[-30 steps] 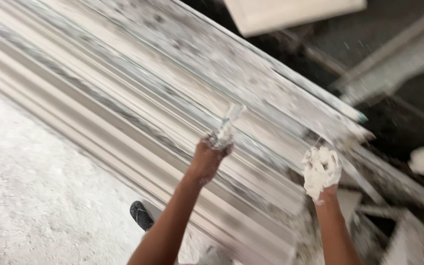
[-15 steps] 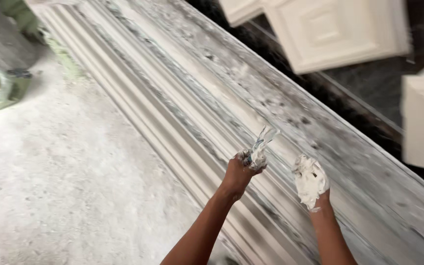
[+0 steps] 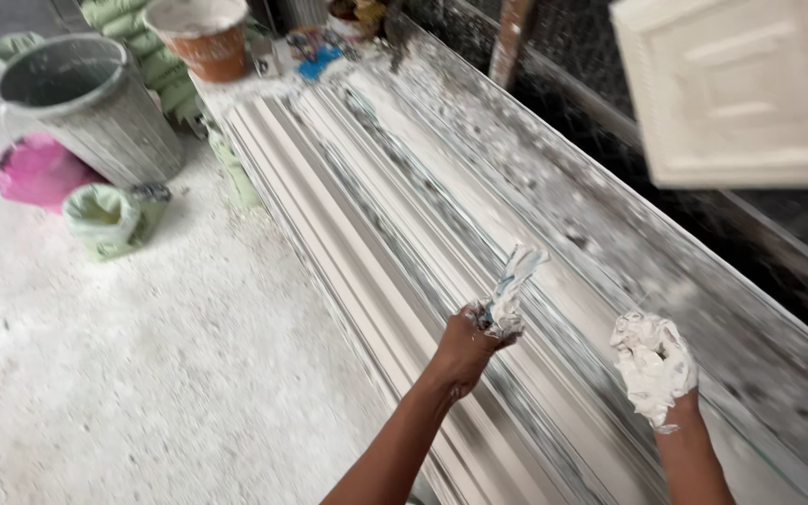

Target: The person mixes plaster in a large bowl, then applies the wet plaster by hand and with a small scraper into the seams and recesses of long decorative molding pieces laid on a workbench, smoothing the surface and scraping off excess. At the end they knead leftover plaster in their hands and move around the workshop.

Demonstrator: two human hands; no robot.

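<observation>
Plaster floor (image 3: pixel 142 374): white, dusty and rough, it fills the left half of the view.
Desk (image 3: pixel 554 243): long and narrow, it runs from the top centre down to the lower right, ridged lengthwise in white and grey and spattered with plaster along its right side.
White panel (image 3: pixel 750 93): a moulded square plaque with raised frames, at the upper right beyond the desk's far edge.
Grey bin (image 3: pixel 95 122): a big round bucket, streaked with plaster, standing on the floor at the upper left.
Pink basin (image 3: pixel 35 173): low, partly hidden behind the grey bin on its left.
Orange pot (image 3: pixel 203 37): round with a whitened rim, at the head of the desk, top centre.
Green sacks (image 3: pixel 151 56): stacked bags between the grey bin and the orange pot; no label can be made out.
Small green bag (image 3: pixel 105 220): open-topped, on the floor just below the grey bin.
Blue packet (image 3: pixel 315 56): small and bright, lying at the desk's far end near the orange pot; its print is too blurred to tell.
Right hand (image 3: pixel 655 367): thickly coated in white plaster, fingers curled closed around a wet lump, raised over the desk's right side.
Left hand (image 3: pixel 465 344): clenched on the brush, well apart from the right hand.
Brush (image 3: pixel 513 285): plaster-caked, white with blue streaks, pointing up and right from the left hand, above the middle ridges of the desk.
</observation>
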